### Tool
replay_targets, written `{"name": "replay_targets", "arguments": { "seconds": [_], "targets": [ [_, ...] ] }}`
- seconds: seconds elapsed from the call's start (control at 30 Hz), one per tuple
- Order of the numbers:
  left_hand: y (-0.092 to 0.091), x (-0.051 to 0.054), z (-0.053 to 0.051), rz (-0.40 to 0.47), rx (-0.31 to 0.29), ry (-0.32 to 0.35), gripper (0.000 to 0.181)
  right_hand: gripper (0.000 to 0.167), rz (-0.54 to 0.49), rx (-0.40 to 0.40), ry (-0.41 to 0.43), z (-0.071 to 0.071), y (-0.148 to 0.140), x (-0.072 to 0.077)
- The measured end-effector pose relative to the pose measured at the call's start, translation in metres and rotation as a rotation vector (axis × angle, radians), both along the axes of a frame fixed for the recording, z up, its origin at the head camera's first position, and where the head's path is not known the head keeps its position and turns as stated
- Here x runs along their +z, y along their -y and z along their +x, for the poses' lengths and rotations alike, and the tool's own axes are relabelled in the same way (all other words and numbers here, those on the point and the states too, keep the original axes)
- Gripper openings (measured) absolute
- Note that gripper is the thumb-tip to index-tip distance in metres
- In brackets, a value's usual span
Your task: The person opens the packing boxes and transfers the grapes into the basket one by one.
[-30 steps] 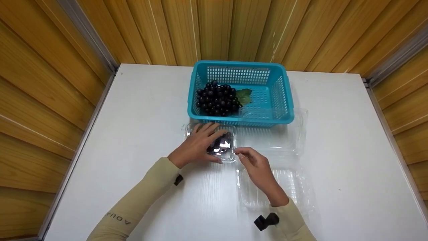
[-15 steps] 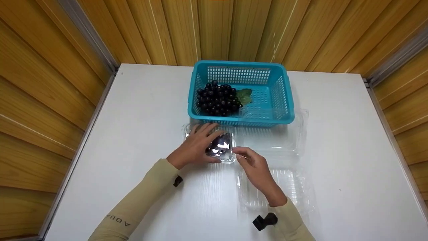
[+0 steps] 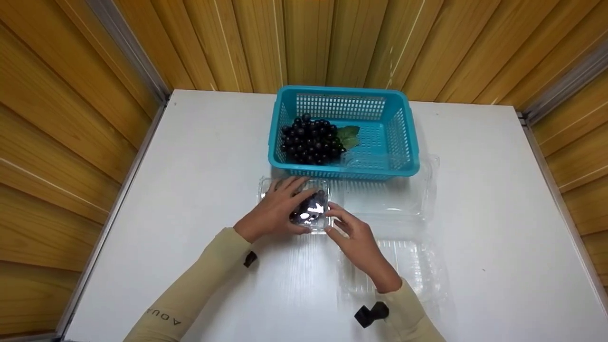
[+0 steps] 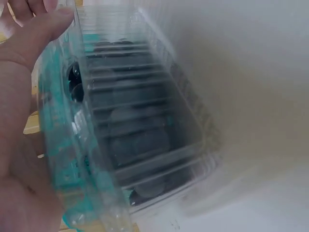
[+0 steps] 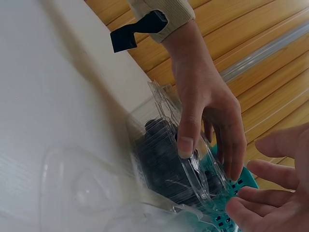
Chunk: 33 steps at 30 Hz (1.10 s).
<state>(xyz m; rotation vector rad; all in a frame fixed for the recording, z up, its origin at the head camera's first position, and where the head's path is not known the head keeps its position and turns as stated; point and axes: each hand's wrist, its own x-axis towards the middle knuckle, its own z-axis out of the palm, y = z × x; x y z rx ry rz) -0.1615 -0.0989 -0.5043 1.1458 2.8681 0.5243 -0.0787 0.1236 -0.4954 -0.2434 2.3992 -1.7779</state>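
1. A clear plastic clamshell box (image 3: pixel 313 211) sits on the white table (image 3: pixel 218 142), just on the near side of the blue basket's near left corner. Its lid is down over dark grapes (image 5: pixel 159 159), seen through the ribbed plastic.
2. The left hand (image 3: pixel 275 209) lies spread across the lid, fingers toward the box's far edge and thumb along its near edge.
3. The right hand (image 3: pixel 358 240) is at the box's right end, near its near right corner, loosely bent, with thumb and fingers apart; contact is hard to tell.
4. The blue basket (image 3: pixel 342 89) stands by the table's far edge, about midway along it. A bunch of black grapes (image 3: pixel 311 142) fills its left part, with green leaves (image 3: pixel 349 137) beside them.
5. A clear plastic tray (image 3: pixel 394 199) overlaps the basket's near right corner in the head view.
6. Another clear piece (image 3: pixel 403 266) lies nearer the table's near edge, partly hidden by the right hand.
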Motion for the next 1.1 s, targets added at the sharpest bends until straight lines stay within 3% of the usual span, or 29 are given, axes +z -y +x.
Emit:
{"name": "replay_targets", "arguments": {
  "seconds": [0.3,0.47,0.97,1.1],
  "targets": [
    [0.007,0.004,0.003,-0.027,-0.052,0.083,0.096,0.04,0.075,0.01,-0.018,0.0,0.008,0.001],
    [0.01,0.005,0.005,-0.048,-0.026,0.099,0.098,0.053,0.123,0.034,-0.025,-0.001,0.013,0.004],
    [0.014,0.004,0.004,-0.001,-0.022,0.046,0.084,0.065,0.235,0.081,-0.055,-0.007,0.03,0.004],
    [0.013,0.005,0.006,0.01,-0.01,0.058,0.087,0.066,0.279,0.086,-0.087,-0.009,0.036,0.004]
  ]
}}
